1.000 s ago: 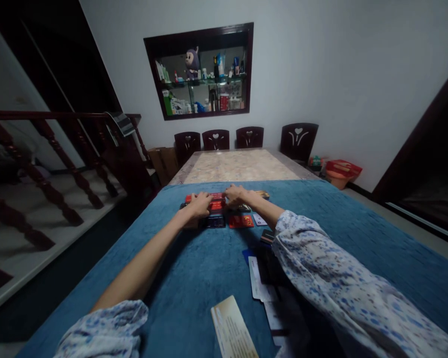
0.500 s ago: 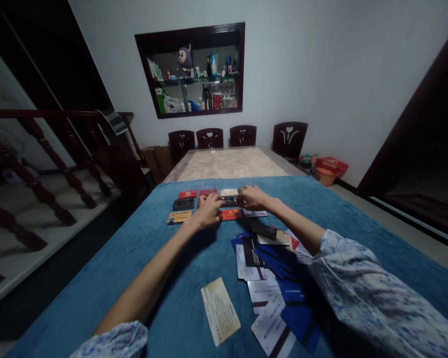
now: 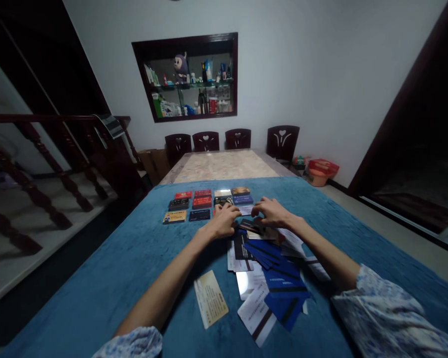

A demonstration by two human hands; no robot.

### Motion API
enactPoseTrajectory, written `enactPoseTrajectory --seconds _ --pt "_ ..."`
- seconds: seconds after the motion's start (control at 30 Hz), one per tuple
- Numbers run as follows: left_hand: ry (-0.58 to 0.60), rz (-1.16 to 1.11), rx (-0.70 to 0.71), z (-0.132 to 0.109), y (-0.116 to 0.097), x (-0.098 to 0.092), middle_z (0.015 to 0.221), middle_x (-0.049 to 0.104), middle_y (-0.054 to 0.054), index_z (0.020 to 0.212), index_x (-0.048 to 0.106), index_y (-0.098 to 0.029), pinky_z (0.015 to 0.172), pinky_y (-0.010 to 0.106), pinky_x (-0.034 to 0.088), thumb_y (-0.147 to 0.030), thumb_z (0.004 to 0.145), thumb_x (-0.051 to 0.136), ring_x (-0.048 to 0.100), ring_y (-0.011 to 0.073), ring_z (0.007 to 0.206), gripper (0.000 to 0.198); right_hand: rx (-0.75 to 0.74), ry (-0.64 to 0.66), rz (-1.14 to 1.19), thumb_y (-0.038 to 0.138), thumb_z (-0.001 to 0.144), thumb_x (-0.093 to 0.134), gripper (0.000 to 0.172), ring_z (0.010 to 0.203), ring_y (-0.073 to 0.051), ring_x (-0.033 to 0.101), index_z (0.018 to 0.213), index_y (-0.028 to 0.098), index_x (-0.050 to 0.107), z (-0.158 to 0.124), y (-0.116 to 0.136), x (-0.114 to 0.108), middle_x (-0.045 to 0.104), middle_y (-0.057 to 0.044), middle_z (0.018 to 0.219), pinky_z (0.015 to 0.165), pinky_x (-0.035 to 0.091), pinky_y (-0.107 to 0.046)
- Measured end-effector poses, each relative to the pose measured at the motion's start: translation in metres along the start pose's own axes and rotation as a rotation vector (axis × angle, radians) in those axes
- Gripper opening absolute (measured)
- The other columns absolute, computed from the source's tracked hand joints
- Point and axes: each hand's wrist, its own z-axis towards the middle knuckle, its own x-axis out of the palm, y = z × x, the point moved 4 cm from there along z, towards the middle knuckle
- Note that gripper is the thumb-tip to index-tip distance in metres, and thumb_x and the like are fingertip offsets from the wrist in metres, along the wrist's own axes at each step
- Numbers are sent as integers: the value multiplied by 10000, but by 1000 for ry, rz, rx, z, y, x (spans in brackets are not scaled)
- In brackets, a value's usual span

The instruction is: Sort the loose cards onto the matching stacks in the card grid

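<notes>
My left hand (image 3: 226,221) is over the front of the card rows, its fingers loosely bent and apart, partly hiding a red card stack under them. Opposite it, my right hand (image 3: 272,213) reaches down with curved, spread fingers toward a black card (image 3: 251,226) on top of the loose pile. Whether its fingertips touch that card I cannot tell. In the pile lie blue cards (image 3: 283,283), white cards with dark stripes (image 3: 257,312) and a black printed card (image 3: 242,244), overlapping. A cream card (image 3: 210,299) lies apart, nearer to me.
Beyond my hands stand neat stacks in rows, among them red (image 3: 202,202), yellow (image 3: 174,217), dark (image 3: 199,215) and blue (image 3: 242,199) ones. A blue cloth (image 3: 134,263) covers the near table. Chairs (image 3: 282,141) line the far end; a stair railing (image 3: 52,118) is at left.
Both hands have come back from the stacks toward the loose pile, the left one also rightward. The blue and gold stacks at the right end of the rows are now uncovered.
</notes>
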Motion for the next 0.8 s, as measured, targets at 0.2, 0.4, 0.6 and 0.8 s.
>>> enactPoseTrajectory --seconds 0.2,0.4,0.6,0.8 --pt "117 -63 12 7 -12 14 1366 577 100 1232 613 -208 1009 527 343 -36 701 524 412 322 1270 565 29 97 51 428 825 652 325 1131 -320 519 1088 250 722 -18 1 7 685 -109 1148 844 414 -396" --pt "166 -137 17 10 -9 26 1372 585 104 1260 612 -211 1058 580 317 -6 690 511 398 333 1316 614 12 135 58 484 808 640 378 1130 -335 521 1102 261 721 -24 3 13 676 -107 1140 846 422 -410" --pt "165 -150 18 9 -5 31 1366 589 105 1292 603 -221 1074 591 314 -12 726 516 402 331 1308 610 -10 138 53 513 819 616 415 1110 -329 530 1128 251 710 -24 2 17 664 -115 1151 817 429 -388" --pt "136 -130 58 7 -6 30 1326 609 102 1278 604 -232 1053 591 322 -23 764 512 424 324 1272 562 -38 117 71 513 812 627 432 1079 -321 536 1148 253 707 -22 -2 22 664 -112 1128 789 426 -369"
